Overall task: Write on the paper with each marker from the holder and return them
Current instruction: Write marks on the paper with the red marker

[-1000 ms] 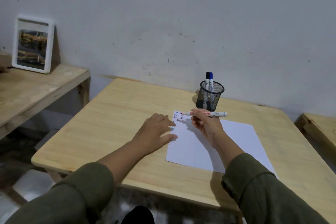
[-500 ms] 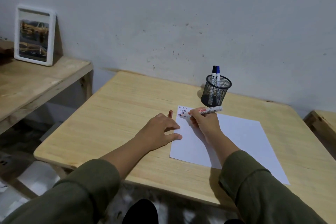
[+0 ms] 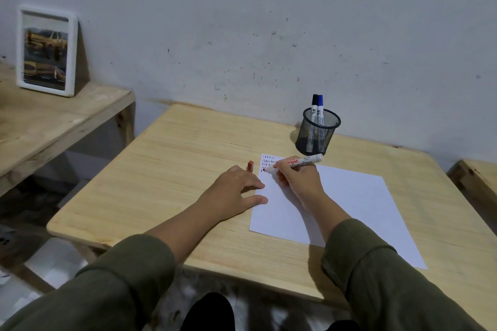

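Light wooden table (image 3: pixel 172 169) against a grey wall. White paper sheet (image 3: pixel 349 207) lies flat on the table's right half, rows of short red and dark strokes in its far-left corner. Left hand (image 3: pixel 236 193) flat, fingers spread, fingertips touching the sheet's left edge. Right hand (image 3: pixel 295 177) closed around a white marker with red lettering (image 3: pixel 298 162), tip down on the paper at the strokes. Black mesh cylindrical holder (image 3: pixel 318 133) stands just beyond the sheet, holding a black-capped marker (image 3: pixel 314 107) and a blue-capped marker (image 3: pixel 320 108), upright. Small red cap (image 3: pixel 250 165) stands on the table just left of the paper.
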`<state>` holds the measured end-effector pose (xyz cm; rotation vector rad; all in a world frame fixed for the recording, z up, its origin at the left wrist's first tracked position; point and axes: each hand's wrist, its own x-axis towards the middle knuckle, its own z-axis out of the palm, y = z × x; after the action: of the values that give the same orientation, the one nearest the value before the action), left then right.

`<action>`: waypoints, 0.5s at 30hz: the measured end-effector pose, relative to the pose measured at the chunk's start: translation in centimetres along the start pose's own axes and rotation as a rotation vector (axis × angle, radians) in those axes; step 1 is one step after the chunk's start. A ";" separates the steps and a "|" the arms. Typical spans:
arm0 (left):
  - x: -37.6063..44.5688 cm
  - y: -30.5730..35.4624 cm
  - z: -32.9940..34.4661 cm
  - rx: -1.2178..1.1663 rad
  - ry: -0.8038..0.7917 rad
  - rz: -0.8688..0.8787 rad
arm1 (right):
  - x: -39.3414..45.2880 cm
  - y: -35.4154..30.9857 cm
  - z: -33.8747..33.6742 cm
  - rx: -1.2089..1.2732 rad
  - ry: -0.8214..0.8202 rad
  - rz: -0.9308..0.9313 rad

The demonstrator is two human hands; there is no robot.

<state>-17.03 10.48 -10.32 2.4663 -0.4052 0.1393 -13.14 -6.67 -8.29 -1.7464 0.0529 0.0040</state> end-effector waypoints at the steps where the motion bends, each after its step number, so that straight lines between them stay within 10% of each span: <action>1: 0.0 0.0 0.0 0.000 -0.002 -0.002 | 0.0 0.0 0.0 -0.009 0.000 -0.005; 15: -0.1 0.1 0.0 0.002 0.007 0.009 | 0.4 0.4 -0.1 -0.025 -0.020 0.010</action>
<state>-17.10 10.47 -10.27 2.4658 -0.4140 0.1523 -12.79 -6.83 -8.66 -1.7708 0.0467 0.0299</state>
